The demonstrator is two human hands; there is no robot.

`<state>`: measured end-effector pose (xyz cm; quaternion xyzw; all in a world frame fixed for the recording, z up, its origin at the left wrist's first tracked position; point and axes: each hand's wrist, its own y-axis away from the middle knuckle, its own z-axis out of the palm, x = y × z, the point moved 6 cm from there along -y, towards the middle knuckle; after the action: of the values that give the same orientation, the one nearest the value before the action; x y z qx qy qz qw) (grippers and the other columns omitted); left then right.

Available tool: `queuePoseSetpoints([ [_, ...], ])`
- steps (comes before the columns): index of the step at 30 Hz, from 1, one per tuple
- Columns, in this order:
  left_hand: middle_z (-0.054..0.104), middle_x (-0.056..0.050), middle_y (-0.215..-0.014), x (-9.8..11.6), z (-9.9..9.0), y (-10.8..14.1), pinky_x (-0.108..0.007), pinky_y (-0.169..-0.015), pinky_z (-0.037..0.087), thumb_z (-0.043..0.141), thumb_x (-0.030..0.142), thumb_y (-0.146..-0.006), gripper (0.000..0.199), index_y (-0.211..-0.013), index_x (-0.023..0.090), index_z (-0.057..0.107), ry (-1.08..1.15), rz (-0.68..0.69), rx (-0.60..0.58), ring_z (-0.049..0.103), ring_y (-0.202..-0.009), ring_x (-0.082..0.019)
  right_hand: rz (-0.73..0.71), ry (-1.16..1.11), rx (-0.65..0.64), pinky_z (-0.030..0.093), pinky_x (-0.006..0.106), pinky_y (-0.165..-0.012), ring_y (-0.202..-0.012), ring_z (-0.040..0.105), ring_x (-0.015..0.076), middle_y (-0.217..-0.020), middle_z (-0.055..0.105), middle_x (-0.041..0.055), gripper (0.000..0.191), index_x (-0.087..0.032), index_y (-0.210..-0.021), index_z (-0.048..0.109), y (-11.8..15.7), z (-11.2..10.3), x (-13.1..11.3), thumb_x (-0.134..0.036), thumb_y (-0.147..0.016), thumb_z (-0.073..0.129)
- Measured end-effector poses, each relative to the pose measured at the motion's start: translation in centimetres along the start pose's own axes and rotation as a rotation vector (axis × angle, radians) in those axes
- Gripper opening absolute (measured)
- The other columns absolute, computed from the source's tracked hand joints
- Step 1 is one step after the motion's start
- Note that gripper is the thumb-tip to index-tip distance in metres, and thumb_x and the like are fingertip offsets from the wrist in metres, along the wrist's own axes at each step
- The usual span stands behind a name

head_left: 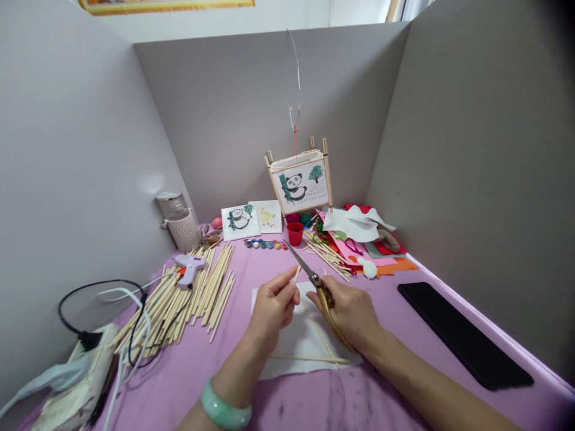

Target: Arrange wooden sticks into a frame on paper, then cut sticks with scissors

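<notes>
My left hand [273, 302], with a pale green bangle [224, 407] at the wrist, pinches a short wooden stick [297, 273] between thumb and fingers. In my right hand [353, 305] are scissors [327, 299] with gold-coloured handles. Their dark blades point up and to the left, close beside the stick's tip; whether they touch it I cannot tell. Under both hands lies a white sheet [287, 372]. On it rest a slanting thin stick [318, 330] and another stick [309, 358] lying crosswise near the front, their ends meeting at the right.
Left are many loose sticks [220, 281], a lilac glue gun [191, 269] and a power strip [76, 389] with cables. Behind stand a panda-picture lantern [300, 182], a red cup [295, 235] and paint pots [266, 244]. Right lies a black slab [462, 335]. Grey partitions [269, 90] enclose the table.
</notes>
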<state>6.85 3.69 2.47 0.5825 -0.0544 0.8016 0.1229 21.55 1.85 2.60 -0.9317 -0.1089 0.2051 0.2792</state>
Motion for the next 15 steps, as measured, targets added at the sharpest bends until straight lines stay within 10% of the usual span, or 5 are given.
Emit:
queuePoseSetpoints([
  [15,0.048,0.007,-0.06,0.42,-0.45,-0.27,-0.018,-0.034,0.01,0.063,0.034,-0.077,0.05,-0.122,0.015,0.055,0.088,0.045,-0.038,0.019,-0.033,0.0,-0.087,0.031,0.059,0.039,0.028,-0.067,-0.081,0.058,0.0189,-0.088,0.063,0.0036,0.029,-0.02,-0.101,0.056,-0.42,-0.42,-0.33,-0.043,-0.084,0.06],
])
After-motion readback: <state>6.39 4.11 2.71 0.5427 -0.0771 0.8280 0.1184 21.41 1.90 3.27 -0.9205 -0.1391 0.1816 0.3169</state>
